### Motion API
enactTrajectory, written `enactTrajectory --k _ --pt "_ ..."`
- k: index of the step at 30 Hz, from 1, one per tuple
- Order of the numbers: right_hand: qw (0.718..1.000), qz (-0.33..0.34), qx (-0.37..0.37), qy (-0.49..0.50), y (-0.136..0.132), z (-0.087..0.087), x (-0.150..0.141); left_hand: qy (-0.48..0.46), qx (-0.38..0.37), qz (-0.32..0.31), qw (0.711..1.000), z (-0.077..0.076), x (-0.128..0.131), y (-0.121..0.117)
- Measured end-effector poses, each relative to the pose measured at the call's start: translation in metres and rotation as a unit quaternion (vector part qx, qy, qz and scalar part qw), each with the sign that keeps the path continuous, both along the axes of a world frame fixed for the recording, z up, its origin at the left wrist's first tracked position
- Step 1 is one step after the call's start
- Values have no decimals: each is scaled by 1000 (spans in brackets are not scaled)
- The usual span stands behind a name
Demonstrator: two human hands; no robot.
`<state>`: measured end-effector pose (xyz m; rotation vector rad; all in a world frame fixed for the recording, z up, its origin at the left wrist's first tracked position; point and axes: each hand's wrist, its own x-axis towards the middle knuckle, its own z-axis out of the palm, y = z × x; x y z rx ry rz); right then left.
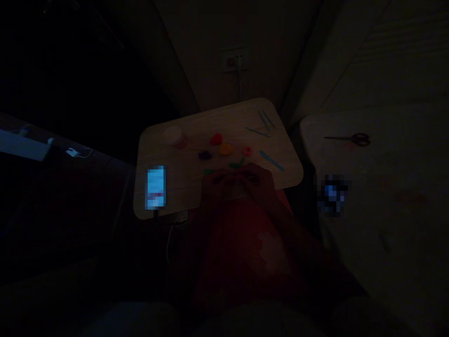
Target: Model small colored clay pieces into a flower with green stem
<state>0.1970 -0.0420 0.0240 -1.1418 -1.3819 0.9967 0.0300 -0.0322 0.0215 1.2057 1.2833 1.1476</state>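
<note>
My left hand [214, 183] and my right hand [257, 180] meet over the near edge of a small wooden table [189, 180]. Both have curled fingers, with fingertips close together; whatever lies between them is lost in the dark. Just beyond the fingers are a green leaf-shaped piece [236, 165] and a second green piece [208, 171]. Farther back sit soft clay-like lumps: a red one [216, 138], an orange one [226, 149], a dark purple one [205, 155] and a pink ring-like one [247, 150]. A blue modelling tool [272, 160] lies right of my right hand.
Several thin blue sticks [264, 122] lie at the back right. A pale-lidded tub [174, 136] stands back left, near a lit phone [155, 187] with a cable. Scissors [354, 139] rest on a pale surface at right. A wall socket [235, 60] holds a plug.
</note>
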Motion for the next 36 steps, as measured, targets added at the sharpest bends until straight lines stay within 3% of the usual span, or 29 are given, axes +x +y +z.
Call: enactTrajectory --k 8,16,25,36 --pt "999 13 25 -19 -1 0 1 -27 15 -22 999 -8 -3 3" --pt "998 32 42 -23 -1 1 0 -30 60 -38 997 -2 -6 2" --pt "999 3 15 -29 -1 -3 -2 6 8 -15 1000 -5 0 3" --pt "996 -37 53 -58 3 -8 1 -24 -7 -23 999 -6 1 1"
